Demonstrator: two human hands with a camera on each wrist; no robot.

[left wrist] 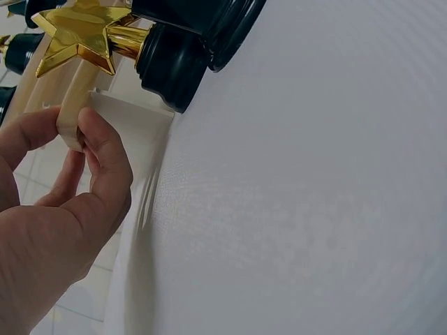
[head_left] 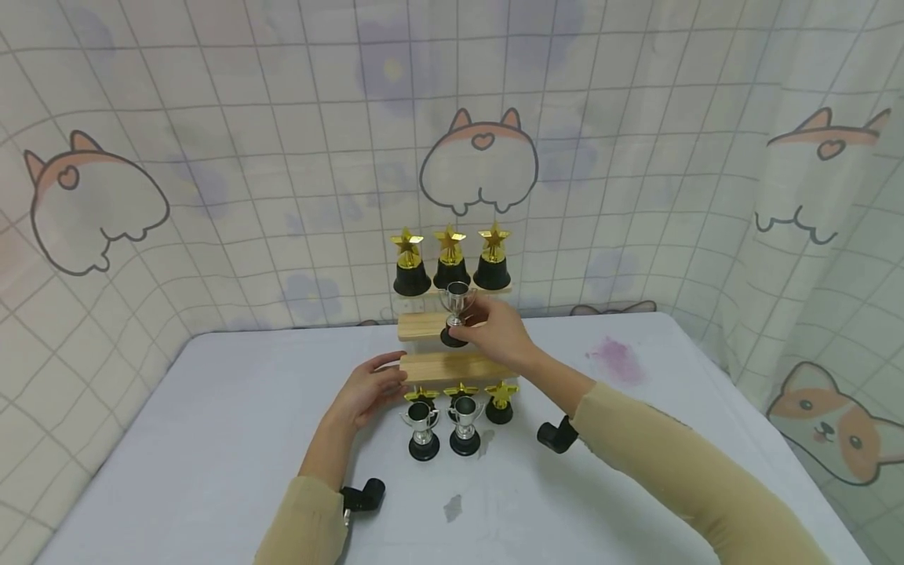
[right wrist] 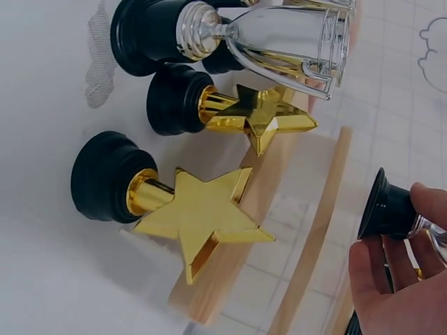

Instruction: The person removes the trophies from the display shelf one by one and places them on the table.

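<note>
My right hand (head_left: 500,333) holds a small silver trophy cup (head_left: 457,298) with a black base, upright at the middle board (head_left: 417,326) of a wooden tiered shelf. In the right wrist view the thumb and fingers grip it around its black base (right wrist: 391,209) and stem. My left hand (head_left: 369,390) pinches the left end of the shelf's lowest board (head_left: 452,366); the left wrist view shows thumb and fingers on either side of the board end (left wrist: 72,115). Three gold star trophies (head_left: 450,251) with black bases stand on the top board.
In front of the shelf, two silver trophy cups (head_left: 422,431) stand on the white tabletop (head_left: 233,439). Behind them is a row of three gold star trophies (head_left: 500,400). A patterned curtain (head_left: 282,157) hangs behind and beside the table.
</note>
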